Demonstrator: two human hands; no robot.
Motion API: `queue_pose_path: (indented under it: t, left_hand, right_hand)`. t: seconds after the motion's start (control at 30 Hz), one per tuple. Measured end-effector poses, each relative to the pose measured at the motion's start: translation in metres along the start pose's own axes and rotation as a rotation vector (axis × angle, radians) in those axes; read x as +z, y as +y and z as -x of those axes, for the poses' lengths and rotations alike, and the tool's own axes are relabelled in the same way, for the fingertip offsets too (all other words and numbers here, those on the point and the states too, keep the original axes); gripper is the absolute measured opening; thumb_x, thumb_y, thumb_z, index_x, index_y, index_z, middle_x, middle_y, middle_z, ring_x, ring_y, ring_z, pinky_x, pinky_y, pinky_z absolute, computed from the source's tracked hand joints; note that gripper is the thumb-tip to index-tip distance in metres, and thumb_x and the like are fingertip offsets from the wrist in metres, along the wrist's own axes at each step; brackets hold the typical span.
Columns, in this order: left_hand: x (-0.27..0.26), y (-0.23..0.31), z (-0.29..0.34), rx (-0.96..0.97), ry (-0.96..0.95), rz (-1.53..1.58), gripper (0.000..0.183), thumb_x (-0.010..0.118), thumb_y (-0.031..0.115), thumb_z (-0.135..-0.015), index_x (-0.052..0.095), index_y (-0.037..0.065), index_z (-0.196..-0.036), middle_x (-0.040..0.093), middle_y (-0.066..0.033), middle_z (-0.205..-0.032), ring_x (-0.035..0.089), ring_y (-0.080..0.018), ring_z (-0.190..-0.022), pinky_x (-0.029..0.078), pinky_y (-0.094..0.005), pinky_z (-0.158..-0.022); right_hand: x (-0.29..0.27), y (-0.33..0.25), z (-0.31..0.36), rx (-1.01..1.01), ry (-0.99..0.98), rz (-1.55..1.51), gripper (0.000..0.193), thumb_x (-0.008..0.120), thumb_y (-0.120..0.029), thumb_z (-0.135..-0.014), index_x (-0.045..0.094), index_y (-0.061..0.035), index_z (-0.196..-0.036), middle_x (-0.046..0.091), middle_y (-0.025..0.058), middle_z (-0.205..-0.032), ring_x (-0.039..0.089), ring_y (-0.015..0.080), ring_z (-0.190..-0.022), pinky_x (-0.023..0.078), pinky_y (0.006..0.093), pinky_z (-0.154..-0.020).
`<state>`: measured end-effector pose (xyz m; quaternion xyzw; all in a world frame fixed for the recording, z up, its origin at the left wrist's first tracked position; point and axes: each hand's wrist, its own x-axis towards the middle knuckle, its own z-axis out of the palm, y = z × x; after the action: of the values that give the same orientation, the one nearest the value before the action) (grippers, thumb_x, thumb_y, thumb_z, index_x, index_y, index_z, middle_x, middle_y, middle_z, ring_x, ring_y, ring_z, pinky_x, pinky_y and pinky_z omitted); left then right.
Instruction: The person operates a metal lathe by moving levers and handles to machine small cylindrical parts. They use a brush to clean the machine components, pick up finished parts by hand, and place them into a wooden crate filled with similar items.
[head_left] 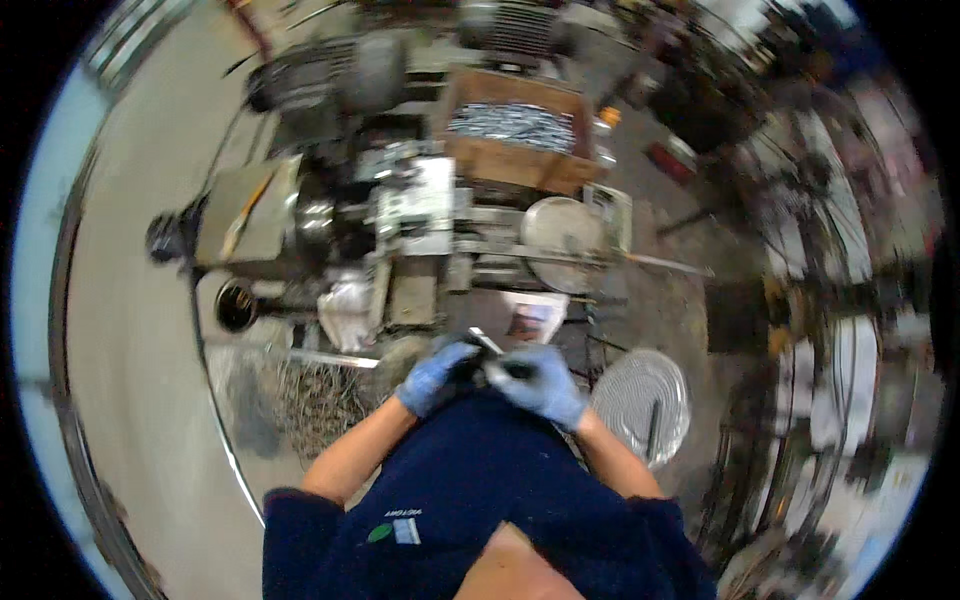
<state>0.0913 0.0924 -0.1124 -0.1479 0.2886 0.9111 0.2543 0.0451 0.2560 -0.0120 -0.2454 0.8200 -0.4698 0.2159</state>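
Observation:
Both my hands wear blue work gloves with dark palms and are close together at my waist, in front of the lathe point(412, 290). My right hand point(543, 386) is closed on a slim silvery metal piece point(484, 341), which slants up to the left out of the fingers; blur hides its exact kind. Beside it, my left hand point(437, 376) has its fingers curled inward. What they hold, if anything, is hidden. A printed sheet point(535, 316) with a dark picture lies just beyond my right hand.
A wooden crate point(520, 172) of small shiny metal parts stands behind the lathe. Metal shavings point(318, 405) are heaped at the left. A round ridged tray point(668, 408) lies at the right, with a round plate point(562, 240) farther back. A brush point(247, 215) rests on the lathe's headstock.

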Motion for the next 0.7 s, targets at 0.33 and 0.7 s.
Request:
queue_pose_path:
  t: [0.33, 0.7]
  left_hand:
    - [0.022, -0.002, -0.003, -0.101, 0.02, -0.075, 0.025, 0.05, 0.022, -0.082, 0.053, 0.004, -0.099, 0.058, -0.0081, -0.092, 0.055, -0.0172, -0.085, 0.044, -0.0309, -0.077]
    - [0.034, 0.013, -0.035, -0.103, 0.1, -0.352, 0.029, 0.06, 0.034, -0.077, 0.058, 0.004, -0.08, 0.054, -0.0032, -0.058, 0.05, -0.013, -0.048, 0.042, -0.0255, -0.045]
  right_hand:
    - [0.017, 0.008, 0.019, 0.128, 0.101, 0.332, 0.045, 0.055, -0.049, -0.071, 0.06, -0.0054, -0.06, 0.055, 0.0158, -0.061, 0.054, 0.0329, -0.057, 0.043, 0.0407, -0.055]
    - [0.032, 0.013, 0.047, 0.127, 0.331, -0.066, 0.025, 0.065, -0.026, -0.07, 0.061, -0.0036, -0.062, 0.057, 0.0144, -0.061, 0.057, 0.0264, -0.056, 0.044, 0.0327, -0.053]
